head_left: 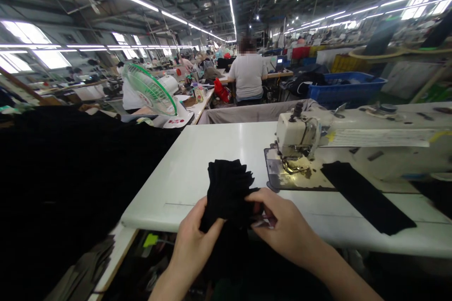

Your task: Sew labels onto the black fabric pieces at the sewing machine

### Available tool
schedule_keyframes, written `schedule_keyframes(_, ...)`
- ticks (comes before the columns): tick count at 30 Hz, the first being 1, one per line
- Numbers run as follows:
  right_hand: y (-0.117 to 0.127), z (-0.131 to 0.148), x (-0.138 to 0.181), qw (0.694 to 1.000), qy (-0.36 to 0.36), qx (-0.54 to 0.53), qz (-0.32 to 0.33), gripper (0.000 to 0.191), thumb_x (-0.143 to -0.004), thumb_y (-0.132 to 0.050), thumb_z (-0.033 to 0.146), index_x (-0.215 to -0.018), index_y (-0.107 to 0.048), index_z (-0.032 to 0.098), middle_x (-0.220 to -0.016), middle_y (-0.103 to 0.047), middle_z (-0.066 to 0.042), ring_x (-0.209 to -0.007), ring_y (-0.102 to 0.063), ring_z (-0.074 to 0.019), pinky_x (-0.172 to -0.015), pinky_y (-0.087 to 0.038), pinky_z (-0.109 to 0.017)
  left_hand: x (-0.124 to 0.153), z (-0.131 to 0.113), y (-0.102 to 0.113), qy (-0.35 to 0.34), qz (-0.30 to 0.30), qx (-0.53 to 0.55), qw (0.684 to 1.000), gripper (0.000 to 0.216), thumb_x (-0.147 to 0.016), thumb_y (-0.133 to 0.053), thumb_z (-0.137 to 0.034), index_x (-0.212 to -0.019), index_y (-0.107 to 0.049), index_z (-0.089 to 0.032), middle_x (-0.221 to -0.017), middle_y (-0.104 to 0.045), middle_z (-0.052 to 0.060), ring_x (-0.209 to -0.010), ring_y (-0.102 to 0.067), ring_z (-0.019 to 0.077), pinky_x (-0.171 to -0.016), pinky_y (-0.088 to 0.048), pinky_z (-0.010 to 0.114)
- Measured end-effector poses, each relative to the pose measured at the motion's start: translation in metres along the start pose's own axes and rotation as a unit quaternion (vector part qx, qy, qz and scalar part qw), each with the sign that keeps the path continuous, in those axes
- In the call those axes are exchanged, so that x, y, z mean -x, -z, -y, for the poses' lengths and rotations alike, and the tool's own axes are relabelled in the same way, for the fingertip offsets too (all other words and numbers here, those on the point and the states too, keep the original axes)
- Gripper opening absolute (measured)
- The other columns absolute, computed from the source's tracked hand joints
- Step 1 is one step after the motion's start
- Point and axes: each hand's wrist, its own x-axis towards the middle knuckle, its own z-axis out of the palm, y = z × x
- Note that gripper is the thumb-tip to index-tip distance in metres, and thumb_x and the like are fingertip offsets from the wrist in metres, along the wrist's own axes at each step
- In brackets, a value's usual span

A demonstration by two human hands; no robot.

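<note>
In the head view, a layered bundle of black knitted fabric (228, 188) is held upright at the near edge of a pale, glossy tabletop (197, 146); whether the surface is touched by it cannot be told. Its left side is gripped by the left hand (192, 233), with the thumb laid across the front. Its right side is pinched by the fingers of the right hand (280, 223), at which a small whitish piece is seen, its nature unclear.

With the bundle taken as centre, a cream-coloured metal sewing machine (296, 127) is stationed at 2 o'clock. At 3 o'clock, a flat black fabric strip (367, 197) is laid partly on the machine's plate and partly on the tabletop. A large mass of black cloth (70, 174) is heaped at 9 o'clock. A green-rimmed round fan (151, 87) is noted at 11 o'clock, and a grey-shirted person (247, 75), seen from behind, at 12 o'clock.
</note>
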Motion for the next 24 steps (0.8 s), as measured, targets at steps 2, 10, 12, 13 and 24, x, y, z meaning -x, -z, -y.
schedule_keyframes(2, -0.0027, -0.0032, 0.0014, 0.997, 0.062, 0.029, -0.029, 0.041, -0.074, -0.058, 0.003, -0.110, -0.059, 0.023, -0.093, -0.063, -0.002, -0.080, -0.063, -0.0165, -0.066, -0.048, -0.027, -0.0007, -0.0041, -0.0013, 0.036, -0.001, 0.021, 0.999, 0.034, -0.082, -0.065, -0.035, -0.113, -0.067, -0.022, -0.104, -0.074, 0.002, -0.097, -0.071, 0.0227, -0.087, -0.057, 0.031)
schedule_keyframes(10, -0.0052, -0.0016, 0.0024, 0.978, 0.149, 0.101, -0.101, 0.034, -0.080, -0.053, 0.003, -0.107, -0.062, 0.023, -0.130, -0.054, -0.012, -0.068, -0.056, -0.0113, -0.058, -0.050, -0.027, -0.0016, -0.0049, -0.0005, 0.083, -0.001, 0.052, 0.995, 0.038, -0.077, -0.065, -0.035, -0.112, -0.068, -0.020, -0.104, -0.075, 0.004, -0.096, -0.070, 0.0251, -0.086, -0.058, 0.034)
schedule_keyframes(12, -0.0040, -0.0004, 0.0008, 0.980, 0.147, 0.097, -0.087, 0.034, -0.078, -0.054, 0.003, -0.105, -0.061, 0.022, -0.139, -0.051, -0.014, -0.068, -0.057, -0.0116, -0.058, -0.052, -0.028, -0.0015, -0.0034, 0.0002, 0.080, 0.005, 0.056, 0.995, 0.039, -0.078, -0.065, -0.035, -0.114, -0.068, -0.021, -0.106, -0.074, 0.004, -0.098, -0.070, 0.0252, -0.088, -0.057, 0.034)
schedule_keyframes(13, -0.0036, -0.0003, 0.0002, 0.982, 0.144, 0.091, -0.076, 0.033, -0.078, -0.054, 0.004, -0.105, -0.061, 0.022, -0.140, -0.051, -0.014, -0.068, -0.058, -0.0117, -0.058, -0.052, -0.027, -0.0015, -0.0027, 0.0005, 0.077, 0.008, 0.056, 0.995, 0.039, -0.078, -0.064, -0.035, -0.114, -0.068, -0.021, -0.106, -0.074, 0.004, -0.098, -0.070, 0.0250, -0.088, -0.057, 0.034)
schedule_keyframes(24, -0.0069, -0.0077, 0.0006, 0.969, 0.192, 0.136, -0.073, 0.037, -0.085, -0.051, 0.005, -0.118, -0.056, 0.020, -0.128, -0.066, -0.014, -0.107, -0.069, -0.0220, -0.082, -0.060, -0.033, -0.0009, 0.0011, 0.0030, 0.032, 0.002, 0.036, 0.999, 0.032, -0.084, -0.064, -0.032, -0.113, -0.068, -0.023, -0.103, -0.074, 0.003, -0.094, -0.070, 0.0229, -0.086, -0.058, 0.032)
